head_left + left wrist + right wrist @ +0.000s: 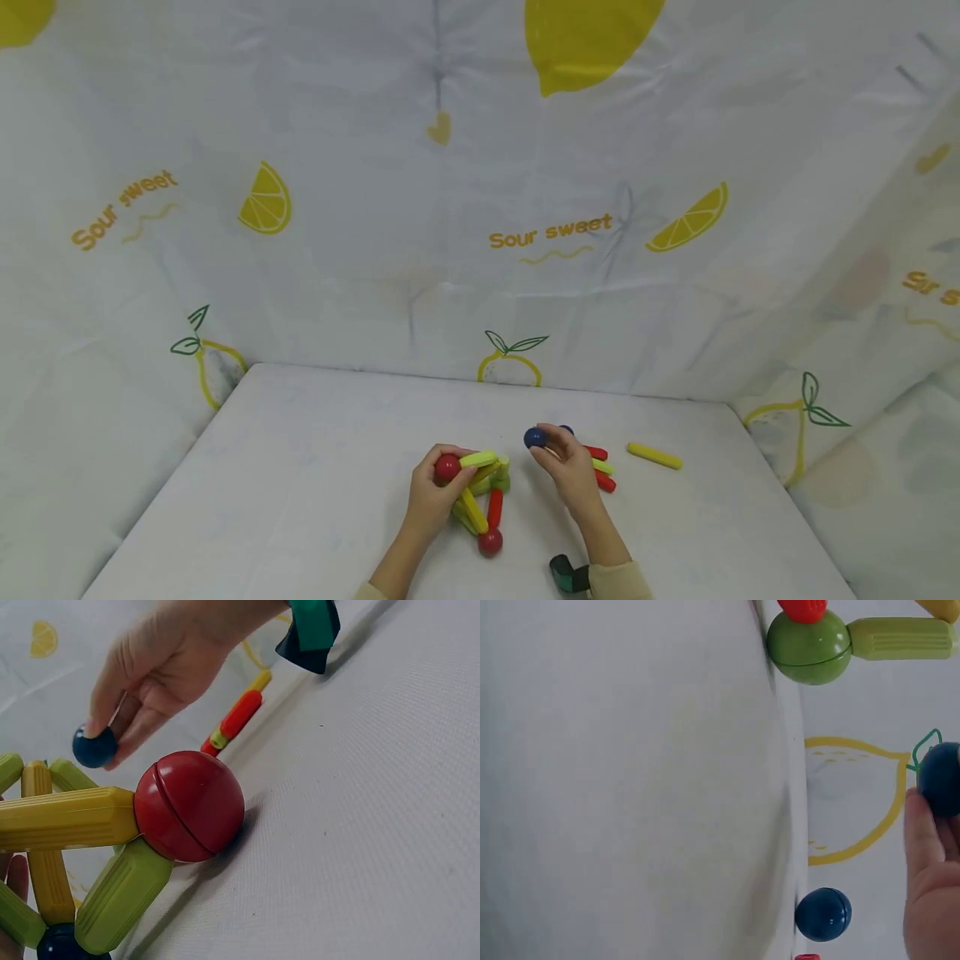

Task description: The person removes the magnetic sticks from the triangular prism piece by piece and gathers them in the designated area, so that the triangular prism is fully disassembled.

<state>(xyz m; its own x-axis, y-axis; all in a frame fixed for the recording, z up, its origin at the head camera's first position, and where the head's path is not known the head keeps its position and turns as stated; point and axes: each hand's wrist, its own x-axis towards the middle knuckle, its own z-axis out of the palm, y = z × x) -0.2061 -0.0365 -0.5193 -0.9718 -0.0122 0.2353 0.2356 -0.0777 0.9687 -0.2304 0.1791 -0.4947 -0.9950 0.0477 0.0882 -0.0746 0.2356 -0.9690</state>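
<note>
"So, what is the left hand (433, 498) on, seen from the head view?"

"It grips a frame of yellow, green and red rods joined by balls (472, 510), at that hand's three o'clock. Thumb and fingers are curled about the red ball (448, 467) at the frame's ten o'clock."

"And the right hand (572, 471)?"

"Pinching a blue ball (535, 437) between thumb and fingers, at its own ten o'clock, apart from the frame."

"What lies around them?"

"Another blue ball (823, 914) rests on the tabletop (300, 483), just past the right hand at twelve. Close by at three lie two red rods and a yellow-green one (604, 482), partly hidden; farther out at three, a yellow rod (655, 456)."

"Beyond?"

"Lemon-printed cloth (375, 250) at twelve."
</note>
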